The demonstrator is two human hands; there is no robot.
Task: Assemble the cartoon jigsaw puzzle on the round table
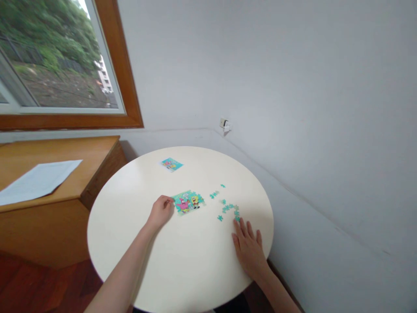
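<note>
Here's the partly assembled puzzle [187,203], lying flat just left of the middle of the round white table [182,265], and right at its left edge sit the fingertips of the left hand [162,210]: thumb and fingers drawn together there, though whether they pinch a piece, I cannot tell. Over to the right go the loose pieces [227,208], teal and pale green, strung out in a ragged scatter between the puzzle and the right hand [249,248]. That one is palm down, fingers spread, and two fingertips are right up at the nearest piece, touching or just beside it; the angle won't settle which. Now the artwork: a pink star-shaped cartoon figure beside a yellow square one, with a pale speech bubble above the pink one, its lettering too small to read. Farther back on the table lies a picture card [171,164] showing similar pink and yellow figures on blue-green. Out beyond the rim, a pale sheet [39,179] rests on the wooden cabinet [42,232] at left, under a wood-framed window [130,87] full of greenery, while a white plug [227,126] sits low on the wall [309,108].
</note>
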